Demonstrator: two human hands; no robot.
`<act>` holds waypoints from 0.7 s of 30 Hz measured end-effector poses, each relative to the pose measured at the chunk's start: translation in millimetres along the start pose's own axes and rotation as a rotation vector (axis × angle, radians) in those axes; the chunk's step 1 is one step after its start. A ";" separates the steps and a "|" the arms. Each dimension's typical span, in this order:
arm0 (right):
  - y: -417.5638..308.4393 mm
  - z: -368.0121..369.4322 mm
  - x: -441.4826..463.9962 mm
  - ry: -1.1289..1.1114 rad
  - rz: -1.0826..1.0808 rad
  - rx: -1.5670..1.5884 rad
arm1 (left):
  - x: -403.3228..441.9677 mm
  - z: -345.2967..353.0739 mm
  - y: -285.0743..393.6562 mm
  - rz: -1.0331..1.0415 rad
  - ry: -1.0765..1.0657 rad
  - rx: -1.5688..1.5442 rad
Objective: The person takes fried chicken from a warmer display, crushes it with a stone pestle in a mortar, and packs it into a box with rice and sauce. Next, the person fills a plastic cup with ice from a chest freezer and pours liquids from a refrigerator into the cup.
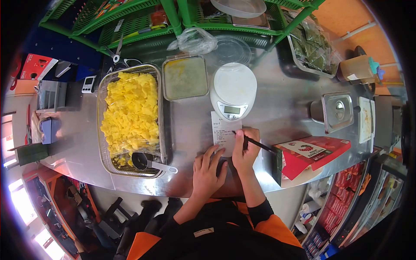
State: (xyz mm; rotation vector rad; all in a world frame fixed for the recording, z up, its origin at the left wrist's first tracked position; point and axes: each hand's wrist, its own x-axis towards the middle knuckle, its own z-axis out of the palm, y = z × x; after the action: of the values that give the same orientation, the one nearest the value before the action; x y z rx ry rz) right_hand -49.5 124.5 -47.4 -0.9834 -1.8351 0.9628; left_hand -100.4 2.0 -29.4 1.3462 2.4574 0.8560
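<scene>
R hand (pixel 245 149) grips a black pen (pixel 251 141) btwn thumb & fingers, tip at the printed receipt (pixel 224 130); can't tell if tip touches. L hand (pixel 208 173) is open, palm down, fingers spread, fingertips at receipt's lower end. Receipt has several short lines of dark print, too small to read reliably.

Just beyond receipt, ahead of both hands: white kitchen scale (pixel 234 89), its front edge over the paper's top; round plate on top, display digits unclear.

R of R hand: red box (pixel 327 147) w/ white panel & red logo; bold dark lettering reads approx. "AYAM BANG JAYA", last word unsure. Farther R, past box: steel container w/ lid (pixel 339 110).

L of L hand: lg. wire-rimmed tray (pixel 160 117) of yellow chunks (pixel 131 108), clear film over part; black scoop (pixel 141 160) w/ grey handle at its near R corner. Btwn tray & scale: sq. shallow container (pixel 186 78), cloudy. Beyond tray's far L side: white timer (pixel 89 84), scissors (pixel 116 57).

Far ahead of hands: clear plastic bag (pixel 195 40), round clear lid (pixel 233 50), green rack (pixel 173 17). Far ahead, R: metal tray w/ green packs (pixel 312 47).
</scene>
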 end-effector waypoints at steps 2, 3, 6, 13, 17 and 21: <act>1.0 -2.5 -0.7 -0.057 -0.005 0.025 | -1.9 1.5 -0.7 -0.022 -0.023 -0.034; 2.7 -2.6 0.0 -0.094 -0.034 -0.002 | -1.6 1.6 -1.0 -0.010 -0.006 -0.022; 0.7 -1.8 -0.1 -0.144 -0.003 0.024 | -1.2 1.4 -1.2 0.011 0.023 -0.003; -2.3 1.3 2.1 -0.151 -0.079 -0.004 | -2.1 1.8 -1.1 -0.009 -0.004 -0.047; 2.1 2.0 -1.1 -0.063 -0.019 -0.014 | -3.0 2.4 -1.5 -0.001 0.003 -0.036; -0.4 -1.9 5.0 0.080 0.026 -0.102 | -1.2 -2.8 0.3 0.033 0.040 -0.039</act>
State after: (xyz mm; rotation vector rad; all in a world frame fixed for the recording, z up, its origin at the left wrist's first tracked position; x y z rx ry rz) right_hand -49.6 129.3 -44.9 -1.0948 -1.8231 0.8402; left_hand -100.8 0.0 -27.0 1.3733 2.4410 0.9421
